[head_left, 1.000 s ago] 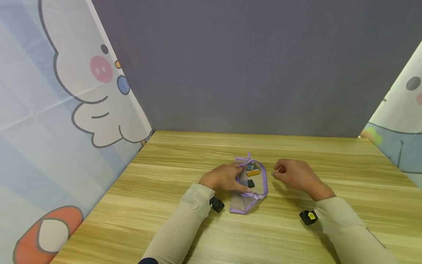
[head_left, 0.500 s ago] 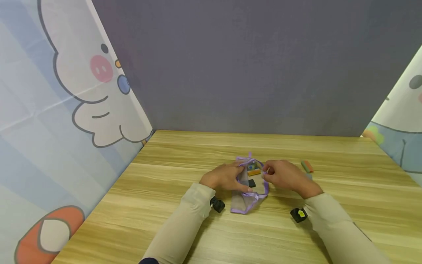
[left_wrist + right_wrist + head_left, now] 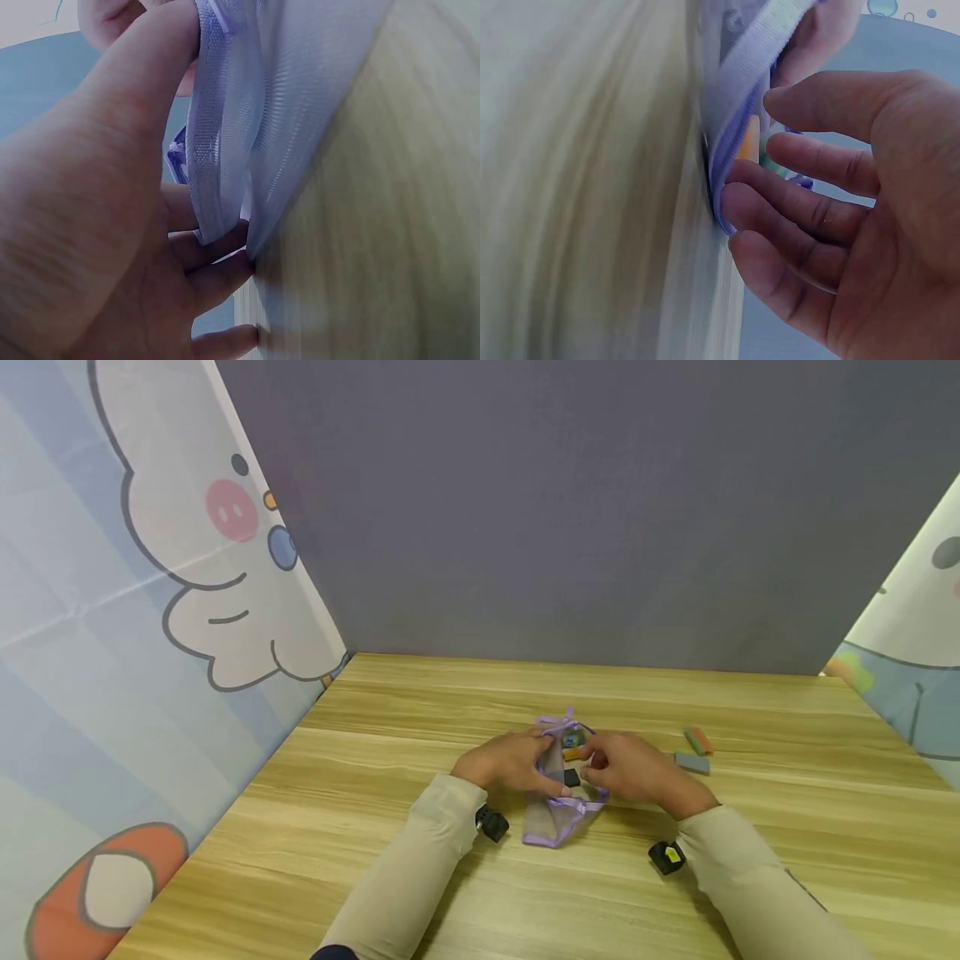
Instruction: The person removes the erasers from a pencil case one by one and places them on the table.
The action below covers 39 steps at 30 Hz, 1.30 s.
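We are holding a purple-trimmed mesh pouch [image 3: 558, 793] open in the middle of the desk [image 3: 375, 860]; our left hand [image 3: 502, 764] pinches its left rim, thumb and fingers curled round the binding; our right hand [image 3: 630, 768] rests half-curled fingers against the right rim, gripping nothing we can see; small blocks [image 3: 573, 752] sit inside; filling seems underway, and next the mouth must stay wide.
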Motion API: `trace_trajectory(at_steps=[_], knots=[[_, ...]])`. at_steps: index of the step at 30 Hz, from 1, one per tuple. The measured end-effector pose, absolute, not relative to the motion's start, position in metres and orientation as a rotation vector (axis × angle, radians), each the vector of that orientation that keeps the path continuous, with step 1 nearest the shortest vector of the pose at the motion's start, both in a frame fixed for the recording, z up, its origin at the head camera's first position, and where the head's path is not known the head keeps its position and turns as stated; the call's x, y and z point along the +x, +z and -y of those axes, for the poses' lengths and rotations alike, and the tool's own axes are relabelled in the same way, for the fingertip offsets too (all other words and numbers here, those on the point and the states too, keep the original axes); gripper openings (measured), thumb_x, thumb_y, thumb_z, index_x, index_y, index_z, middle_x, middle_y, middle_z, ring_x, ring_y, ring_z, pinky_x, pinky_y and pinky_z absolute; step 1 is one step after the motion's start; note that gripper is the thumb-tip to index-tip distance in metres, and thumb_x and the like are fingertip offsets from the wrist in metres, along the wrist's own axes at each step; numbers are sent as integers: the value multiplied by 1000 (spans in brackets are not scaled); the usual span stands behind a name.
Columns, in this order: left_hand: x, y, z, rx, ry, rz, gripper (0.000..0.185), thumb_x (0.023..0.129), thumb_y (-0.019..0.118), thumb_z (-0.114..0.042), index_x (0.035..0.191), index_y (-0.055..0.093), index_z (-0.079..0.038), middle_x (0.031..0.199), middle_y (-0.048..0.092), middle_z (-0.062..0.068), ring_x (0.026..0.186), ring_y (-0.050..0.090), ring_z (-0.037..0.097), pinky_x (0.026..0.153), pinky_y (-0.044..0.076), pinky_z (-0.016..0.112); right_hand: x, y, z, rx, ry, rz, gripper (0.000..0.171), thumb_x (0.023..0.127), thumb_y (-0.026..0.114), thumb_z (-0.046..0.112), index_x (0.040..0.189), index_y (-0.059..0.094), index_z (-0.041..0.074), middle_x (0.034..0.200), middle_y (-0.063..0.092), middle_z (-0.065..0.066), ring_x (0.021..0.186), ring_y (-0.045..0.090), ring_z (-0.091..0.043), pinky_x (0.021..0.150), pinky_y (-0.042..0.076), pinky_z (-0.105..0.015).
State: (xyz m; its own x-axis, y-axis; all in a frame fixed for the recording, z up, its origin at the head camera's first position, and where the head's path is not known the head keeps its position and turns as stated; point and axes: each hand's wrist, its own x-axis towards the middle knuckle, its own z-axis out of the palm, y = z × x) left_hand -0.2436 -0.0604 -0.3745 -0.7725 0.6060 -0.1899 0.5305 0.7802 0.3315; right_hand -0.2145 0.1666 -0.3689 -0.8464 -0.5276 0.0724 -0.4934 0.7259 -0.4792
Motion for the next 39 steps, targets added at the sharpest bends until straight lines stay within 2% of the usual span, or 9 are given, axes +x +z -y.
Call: trace_trajectory(at_steps=[11, 17, 27, 35, 39], knots=[[-246, -377, 64, 924, 399, -2675, 109, 81, 65, -74, 159, 28, -8, 162, 28, 4, 143, 37, 22, 111, 37, 35, -213, -373, -159, -910, -773, -2853, 21, 88, 72, 13, 106, 69, 4, 84, 66, 5, 76, 61, -9, 69, 53, -34], [-247, -378, 66, 910, 413, -2660, 109, 82, 66, -73, 159, 26, -6, 165, 23, 5, 147, 28, 20, 116, 30, 34, -213, -376, -156, -941, -757, -2856, 21, 84, 73, 12, 105, 70, 6, 87, 65, 4, 79, 59, -11, 72, 52, -35], [-250, -378, 65, 939, 413, -2653, 107, 83, 66, -71, 159, 26, -7, 164, 23, 6, 147, 28, 21, 117, 29, 35, -213, -378, -156, -931, -674, -2897, 34, 83, 75, 15, 115, 70, 3, 95, 68, -1, 88, 64, -17, 81, 54, -42], [-251, -379, 66, 944, 424, -2644, 108, 83, 67, -70, 159, 26, -5, 165, 22, 7, 148, 26, 22, 117, 27, 35, -212, -378, -155, -1049, -647, -2905, 30, 83, 74, 11, 113, 71, 7, 92, 68, 1, 85, 63, -16, 76, 53, -39], [-251, -378, 66, 947, 444, -2631, 108, 83, 67, -70, 158, 26, -4, 164, 22, 8, 147, 27, 23, 117, 29, 36, -212, -377, -156, -1067, -638, -2890, 34, 82, 72, 10, 116, 71, 9, 89, 66, 2, 81, 62, -13, 72, 52, -36]])
